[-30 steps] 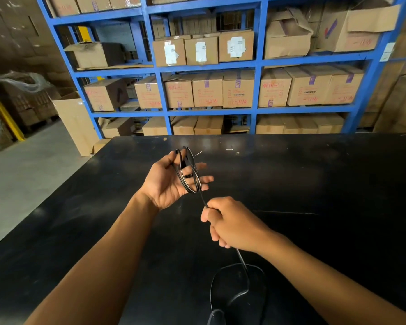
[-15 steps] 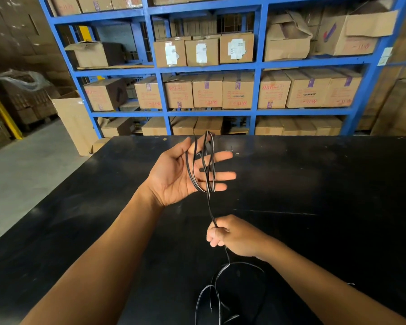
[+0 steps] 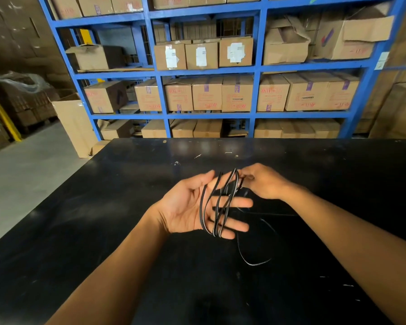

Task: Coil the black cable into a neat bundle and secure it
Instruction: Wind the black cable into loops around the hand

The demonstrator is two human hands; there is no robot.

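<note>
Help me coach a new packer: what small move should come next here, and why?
Probably the right hand should carry the thin black cable down behind the open left hand for another loop: several loops already circle its straight fingers, while a loose length trails on the black table.

Black cable (image 3: 201,208), roughly four loose loops

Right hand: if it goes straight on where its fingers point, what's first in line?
The black cable loops it pinches, wound round the left hand; right behind them, that hand's upper fingertips. Depth is unclear, so the right hand might pass just over the fingertips.
</note>
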